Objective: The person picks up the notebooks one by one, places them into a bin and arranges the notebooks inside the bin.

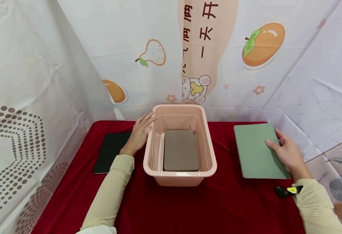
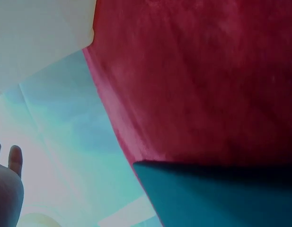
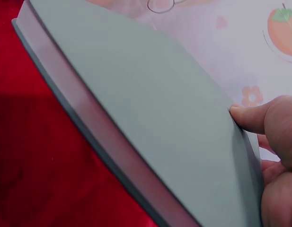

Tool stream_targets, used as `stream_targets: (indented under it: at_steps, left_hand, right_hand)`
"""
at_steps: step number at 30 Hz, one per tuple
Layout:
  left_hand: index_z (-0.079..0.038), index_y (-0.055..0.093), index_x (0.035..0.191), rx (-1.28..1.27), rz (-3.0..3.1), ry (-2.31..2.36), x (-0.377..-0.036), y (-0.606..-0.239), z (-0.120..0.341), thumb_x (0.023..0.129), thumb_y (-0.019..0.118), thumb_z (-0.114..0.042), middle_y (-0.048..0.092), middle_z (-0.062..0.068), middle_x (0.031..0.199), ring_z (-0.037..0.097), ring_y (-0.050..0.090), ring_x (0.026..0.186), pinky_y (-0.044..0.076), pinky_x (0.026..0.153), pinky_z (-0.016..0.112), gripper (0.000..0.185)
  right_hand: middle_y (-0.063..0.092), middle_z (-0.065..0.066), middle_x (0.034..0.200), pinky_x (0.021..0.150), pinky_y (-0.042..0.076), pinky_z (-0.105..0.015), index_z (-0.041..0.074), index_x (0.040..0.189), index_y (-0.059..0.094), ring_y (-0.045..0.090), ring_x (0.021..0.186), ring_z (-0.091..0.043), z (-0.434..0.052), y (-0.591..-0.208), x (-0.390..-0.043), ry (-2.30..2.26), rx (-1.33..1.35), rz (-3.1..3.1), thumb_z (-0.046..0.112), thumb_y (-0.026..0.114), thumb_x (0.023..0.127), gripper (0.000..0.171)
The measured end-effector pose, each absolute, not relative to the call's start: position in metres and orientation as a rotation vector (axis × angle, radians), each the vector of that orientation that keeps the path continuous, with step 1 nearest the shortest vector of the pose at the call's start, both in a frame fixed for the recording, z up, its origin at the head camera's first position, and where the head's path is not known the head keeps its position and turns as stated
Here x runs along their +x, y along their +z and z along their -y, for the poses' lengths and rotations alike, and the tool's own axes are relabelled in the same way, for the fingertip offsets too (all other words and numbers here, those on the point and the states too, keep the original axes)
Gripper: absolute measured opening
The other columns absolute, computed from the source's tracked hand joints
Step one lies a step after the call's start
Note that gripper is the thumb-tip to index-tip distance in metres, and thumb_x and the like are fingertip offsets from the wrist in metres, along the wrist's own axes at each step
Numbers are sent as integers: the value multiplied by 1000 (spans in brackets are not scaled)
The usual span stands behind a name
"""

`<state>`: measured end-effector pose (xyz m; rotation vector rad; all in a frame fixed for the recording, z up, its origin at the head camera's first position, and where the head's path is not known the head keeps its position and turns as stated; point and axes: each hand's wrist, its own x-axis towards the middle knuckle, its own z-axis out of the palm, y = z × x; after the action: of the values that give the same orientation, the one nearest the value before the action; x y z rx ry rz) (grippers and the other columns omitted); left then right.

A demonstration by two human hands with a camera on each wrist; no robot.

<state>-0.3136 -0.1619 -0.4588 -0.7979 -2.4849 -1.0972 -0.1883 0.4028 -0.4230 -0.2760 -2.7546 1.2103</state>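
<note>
While a black notebook lies left, backdrop cloths enclose the table.

My sleeves are pale beige. I see a sage green notebook, a black one, a taupe one in the peach-pink tub, deep red cloth, and white backdrop printed with orange fruit.
</note>
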Motion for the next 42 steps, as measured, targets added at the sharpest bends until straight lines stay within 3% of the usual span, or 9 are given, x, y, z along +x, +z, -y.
stream_targets:
  at_steps: [10, 17, 25, 29, 32, 35, 37, 39, 42]
  left_hand:
    - [-28, 55, 148, -810, 2526, -1091, -317, -453, 168, 109, 42, -38, 35, -7, 167, 36, 25, 155, 18, 124, 63, 43]
    - [-29, 55, 148, -804, 2530, -1083, -318, -451, 168, 109, 42, -39, 36, -8, 166, 34, 25, 155, 18, 125, 62, 43]
    - [-29, 55, 148, -797, 2522, -1107, -316, -452, 167, 109, 42, -38, 35, -9, 166, 37, 25, 154, 17, 124, 63, 43]
    - [-29, 55, 148, -793, 2523, -1111, -316, -452, 166, 109, 41, -38, 35, -8, 166, 33, 24, 155, 17, 125, 62, 43]
    - [-30, 54, 149, -787, 2528, -1109, -316, -452, 166, 109, 41, -39, 35, -8, 166, 31, 24, 156, 17, 125, 61, 43]
    - [-31, 54, 148, -786, 2525, -1109, -316, -452, 166, 109, 41, -39, 36, -7, 166, 32, 24, 156, 17, 125, 61, 42]
    - [-31, 55, 148, -784, 2523, -1113, -316, -453, 166, 109, 41, -40, 36, -8, 166, 34, 24, 155, 17, 125, 61, 42]
    - [-31, 55, 148, -786, 2519, -1118, -316, -453, 165, 109, 41, -40, 36, -8, 166, 35, 25, 155, 17, 125, 62, 42]
    - [-31, 55, 148, -783, 2514, -1122, -316, -453, 166, 109, 41, -40, 36, -7, 166, 35, 24, 155, 17, 124, 63, 42]
  right_hand:
    - [48, -41, 143, 62, 51, -21, 12, 164, 15, 54, 75, 13, -387, -406, -195, 1269, -259, 2763, 44, 59, 101, 83]
    - [26, -31, 161, 67, 46, -7, 15, 164, 11, 56, 105, 8, -382, -393, -200, 1319, -292, 2758, 47, 60, 100, 86]
    - [37, -38, 154, 62, 53, -19, 11, 164, 11, 57, 74, 14, -370, -374, -209, 1432, -273, 2696, 40, 59, 102, 83]
    - [67, -2, 120, 62, 57, -25, 14, 164, 13, 63, 71, 5, -366, -366, -213, 1469, -266, 2675, 41, 61, 101, 83]
    - [53, 25, 101, 62, 57, -26, 17, 164, 15, 65, 71, 4, -363, -362, -215, 1491, -289, 2662, 43, 62, 100, 84]
    - [64, -3, 121, 62, 57, -25, 17, 164, 12, 64, 71, 5, -360, -359, -216, 1509, -311, 2657, 43, 60, 101, 84]
    - [52, -23, 141, 63, 57, -24, 18, 164, 11, 63, 72, 7, -358, -357, -218, 1508, -324, 2658, 45, 59, 101, 84]
    - [37, -33, 154, 64, 57, -23, 18, 164, 8, 62, 73, 8, -356, -355, -219, 1521, -339, 2657, 46, 57, 101, 84]
    - [35, -32, 156, 66, 57, -23, 21, 164, 8, 62, 75, 8, -352, -351, -221, 1560, -351, 2642, 49, 58, 100, 86]
